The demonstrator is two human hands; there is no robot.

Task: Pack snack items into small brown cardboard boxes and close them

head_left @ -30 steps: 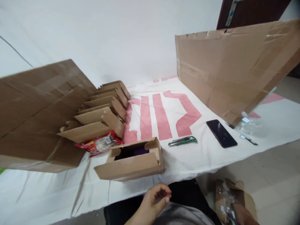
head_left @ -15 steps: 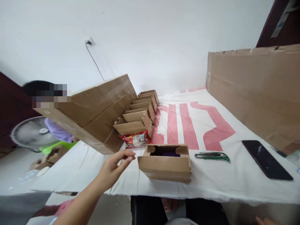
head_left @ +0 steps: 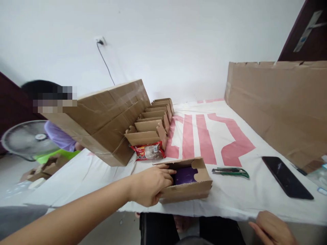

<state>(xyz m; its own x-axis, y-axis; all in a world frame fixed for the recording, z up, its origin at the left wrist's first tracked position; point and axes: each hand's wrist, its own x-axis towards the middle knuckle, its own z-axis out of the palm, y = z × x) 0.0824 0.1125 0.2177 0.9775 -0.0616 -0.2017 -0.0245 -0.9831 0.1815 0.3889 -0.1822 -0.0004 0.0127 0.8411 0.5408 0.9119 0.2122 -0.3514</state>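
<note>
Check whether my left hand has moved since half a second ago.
Yes: against the red packet, your left hand moved right, onto the left end of the open box.

Tabletop (head_left: 237,200): white-and-pink cloth (head_left: 187,136);
Near edge: open carton (head_left: 187,194);
Left: packet (head_left: 149,152), carton row (head_left: 149,126), big box (head_left: 109,126);
Right: cutter (head_left: 231,172), phone (head_left: 287,177), cardboard (head_left: 276,102)

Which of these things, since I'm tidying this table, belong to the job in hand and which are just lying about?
Probably the job:
near open box, with the left hand at it
purple item inside
row of cardboard boxes

Apparently lying about, untouched:
red packet
phone
green cutter
</note>
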